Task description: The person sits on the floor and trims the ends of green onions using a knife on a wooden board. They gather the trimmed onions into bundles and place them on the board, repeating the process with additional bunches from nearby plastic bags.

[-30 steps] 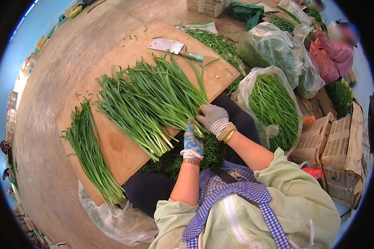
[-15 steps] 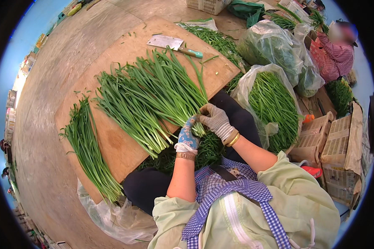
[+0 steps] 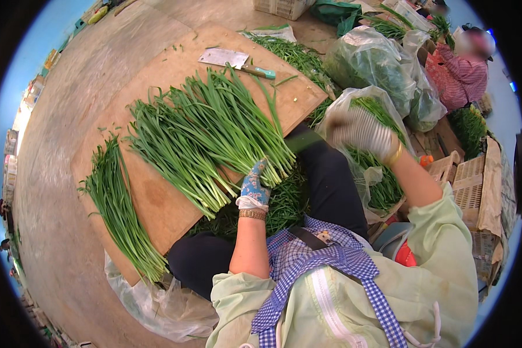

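Long green garlic chives [image 3: 232, 130] lie fanned out on a wooden board [image 3: 151, 200], their pale stem ends toward me. My left hand [image 3: 254, 188], in a blue floral glove, is closed at the near stem ends on the right side of the pile. My right hand [image 3: 359, 132], in a striped knit glove, is smeared by motion over an open clear plastic bag [image 3: 368, 180] of chives. A blurred green streak shows just left of it; whether the fingers hold anything cannot be made out. A separate chive bundle [image 3: 122, 211] lies along the board's left edge.
A cleaver [image 3: 223, 57] with a green-ended handle lies at the board's far side. Loose greens [image 3: 287, 194] are heaped below the board by my knees. Stuffed plastic bags [image 3: 371, 64], crates [image 3: 468, 185] and another person [image 3: 458, 75] are to the right.
My right hand has left the stem ends beside my left hand and swung right, over the bag. My left hand stays at the stems. The view has shifted slightly.
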